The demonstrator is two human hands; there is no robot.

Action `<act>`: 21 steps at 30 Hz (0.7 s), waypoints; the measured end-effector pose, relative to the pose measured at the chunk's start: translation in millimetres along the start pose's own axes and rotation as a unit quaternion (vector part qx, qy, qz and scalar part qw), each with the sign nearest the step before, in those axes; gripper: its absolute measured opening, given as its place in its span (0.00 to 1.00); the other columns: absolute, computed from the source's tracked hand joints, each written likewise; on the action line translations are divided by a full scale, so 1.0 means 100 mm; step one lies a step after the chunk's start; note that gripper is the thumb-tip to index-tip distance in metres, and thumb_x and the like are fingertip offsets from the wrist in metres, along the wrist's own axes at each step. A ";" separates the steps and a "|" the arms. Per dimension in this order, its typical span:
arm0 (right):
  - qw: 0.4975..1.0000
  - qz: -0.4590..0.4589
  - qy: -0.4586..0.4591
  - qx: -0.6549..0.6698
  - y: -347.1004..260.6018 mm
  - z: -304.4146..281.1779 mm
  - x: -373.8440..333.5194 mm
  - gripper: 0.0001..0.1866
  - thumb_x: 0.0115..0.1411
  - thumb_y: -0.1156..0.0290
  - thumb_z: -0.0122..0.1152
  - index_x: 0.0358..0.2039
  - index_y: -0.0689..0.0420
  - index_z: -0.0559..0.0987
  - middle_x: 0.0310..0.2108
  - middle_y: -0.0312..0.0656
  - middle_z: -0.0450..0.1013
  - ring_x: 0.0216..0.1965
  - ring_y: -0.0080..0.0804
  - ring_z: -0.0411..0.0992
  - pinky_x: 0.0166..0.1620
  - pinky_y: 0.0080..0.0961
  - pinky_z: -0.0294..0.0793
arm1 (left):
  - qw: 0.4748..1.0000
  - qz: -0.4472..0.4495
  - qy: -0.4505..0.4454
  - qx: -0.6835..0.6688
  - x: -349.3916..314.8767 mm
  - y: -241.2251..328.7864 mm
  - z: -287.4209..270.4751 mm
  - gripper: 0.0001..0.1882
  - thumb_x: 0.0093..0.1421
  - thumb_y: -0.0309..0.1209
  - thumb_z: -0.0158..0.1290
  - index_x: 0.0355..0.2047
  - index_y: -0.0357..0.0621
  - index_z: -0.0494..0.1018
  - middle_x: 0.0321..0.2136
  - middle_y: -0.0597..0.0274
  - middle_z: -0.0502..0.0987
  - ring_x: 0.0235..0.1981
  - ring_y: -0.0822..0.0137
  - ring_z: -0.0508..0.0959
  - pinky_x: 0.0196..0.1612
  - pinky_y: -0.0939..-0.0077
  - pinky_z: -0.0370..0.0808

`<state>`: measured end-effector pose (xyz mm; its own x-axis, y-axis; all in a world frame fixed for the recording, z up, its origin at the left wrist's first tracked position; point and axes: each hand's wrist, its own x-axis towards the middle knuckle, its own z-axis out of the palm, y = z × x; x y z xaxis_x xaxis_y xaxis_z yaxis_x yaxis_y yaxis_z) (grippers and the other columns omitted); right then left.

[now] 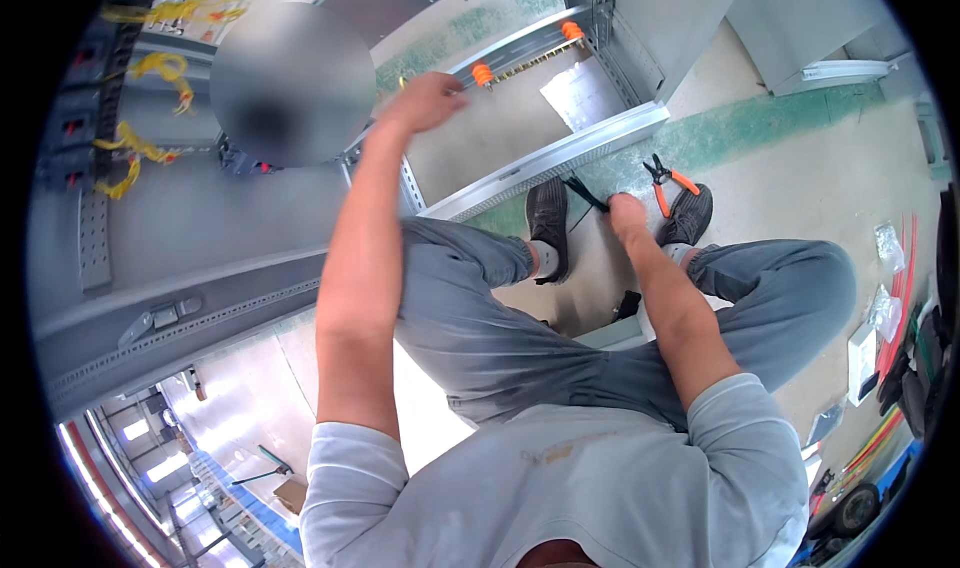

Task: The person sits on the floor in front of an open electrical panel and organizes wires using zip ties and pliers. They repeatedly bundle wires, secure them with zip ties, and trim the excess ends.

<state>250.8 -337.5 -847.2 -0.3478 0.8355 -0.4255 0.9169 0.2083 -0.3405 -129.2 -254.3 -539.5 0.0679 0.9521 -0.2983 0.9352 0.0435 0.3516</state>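
My left hand is over the left end of the grey metal cabinet frame. Its fingers are slightly bent and apart, with nothing visible in them. Close by, two orange ribbed insulators stand along the frame's far rail. Low between my feet, my right hand is closed on a bundle of thin black strips that look like cable ties. Just right of that hand, wire strippers with orange handles lie by my right shoe, jaws pointing away from me.
On the left stands a grey cabinet with yellow wires; a round blurred patch covers part of it. Grey panels rise at the far right. Red tubing and bags lie on the right floor. Green-handled pliers are at lower left.
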 end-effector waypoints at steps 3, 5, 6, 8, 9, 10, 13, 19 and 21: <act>0.997 -0.021 0.031 0.062 -0.22 -0.04 -0.08 0.15 0.46 0.63 0.75 0.32 0.57 0.86 0.37 0.53 0.81 0.43 0.52 0.79 0.49 0.43 0.78 | 0.996 0.068 -0.022 0.045 -0.04 0.68 0.51 0.20 0.58 0.32 0.58 0.52 0.44 0.79 0.44 0.49 0.83 0.46 0.48 0.82 0.51 0.58 0.77; 0.992 -0.041 0.038 0.111 -0.43 -0.16 -0.16 0.14 0.46 0.62 0.75 0.30 0.58 0.86 0.33 0.54 0.80 0.38 0.54 0.79 0.45 0.45 0.78 | 0.997 0.044 -0.066 0.000 -0.14 0.99 1.04 0.25 0.55 0.25 0.52 0.54 0.46 0.78 0.46 0.49 0.82 0.48 0.48 0.81 0.53 0.57 0.76; 0.987 -0.068 0.053 0.132 -0.59 -0.22 -0.20 0.14 0.46 0.62 0.75 0.29 0.58 0.86 0.31 0.55 0.80 0.37 0.54 0.79 0.43 0.45 0.78 | 0.995 0.083 -0.040 0.029 -0.22 0.79 1.52 0.27 0.52 0.24 0.54 0.55 0.46 0.77 0.47 0.48 0.82 0.49 0.47 0.80 0.54 0.56 0.76; 0.977 -0.092 0.091 0.172 -0.67 -0.28 -0.20 0.14 0.45 0.62 0.75 0.28 0.58 0.86 0.28 0.56 0.79 0.33 0.55 0.79 0.41 0.44 0.78 | 0.991 0.079 -0.111 -0.010 -0.40 0.85 2.07 0.29 0.49 0.24 0.54 0.55 0.47 0.77 0.48 0.44 0.80 0.53 0.44 0.78 0.57 0.54 0.75; 0.977 -0.115 0.076 0.166 -0.75 -0.27 -0.21 0.14 0.44 0.62 0.75 0.28 0.58 0.86 0.27 0.56 0.79 0.33 0.55 0.79 0.40 0.44 0.78 | 0.991 0.068 -0.084 -0.074 -0.50 0.64 2.53 0.28 0.49 0.23 0.54 0.54 0.47 0.77 0.48 0.42 0.79 0.52 0.42 0.78 0.56 0.54 0.75; 0.978 -0.118 0.065 0.157 -0.70 -0.25 -0.19 0.14 0.44 0.62 0.75 0.28 0.58 0.86 0.27 0.55 0.78 0.32 0.55 0.79 0.39 0.44 0.78 | 0.989 0.064 -0.097 -0.091 -0.55 0.71 2.73 0.26 0.49 0.23 0.54 0.52 0.48 0.79 0.47 0.41 0.80 0.50 0.42 0.79 0.53 0.54 0.76; 0.981 -0.108 0.053 0.155 -0.52 -0.36 -0.27 0.13 0.43 0.61 0.75 0.26 0.57 0.86 0.28 0.53 0.79 0.33 0.53 0.79 0.40 0.42 0.79 | 0.988 0.066 -0.042 -0.137 -0.46 0.80 3.27 0.23 0.52 0.24 0.54 0.51 0.48 0.79 0.44 0.43 0.81 0.48 0.42 0.80 0.50 0.54 0.77; 0.992 -0.019 0.069 0.100 -0.44 -0.13 -0.32 0.11 0.47 0.66 0.67 0.31 0.54 0.86 0.34 0.53 0.81 0.37 0.52 0.80 0.44 0.41 0.80 | 0.983 -0.047 -0.159 -0.078 -0.61 0.76 3.46 0.18 0.56 0.26 0.55 0.47 0.46 0.82 0.48 0.45 0.81 0.51 0.45 0.80 0.54 0.54 0.77; 0.992 0.049 0.086 0.081 0.04 0.20 -0.19 0.12 0.48 0.65 0.65 0.33 0.54 0.87 0.36 0.52 0.81 0.40 0.53 0.80 0.46 0.42 0.80 | 0.987 -0.051 -0.144 -0.056 -0.59 0.69 3.43 0.15 0.57 0.28 0.55 0.44 0.40 0.82 0.49 0.45 0.81 0.51 0.46 0.81 0.54 0.54 0.78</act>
<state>257.3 -362.9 -857.0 -0.2065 0.9252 -0.3183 0.8966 0.0487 -0.4401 50.4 -411.8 -802.2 0.0861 0.8162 -0.5714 0.8992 0.1833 0.3973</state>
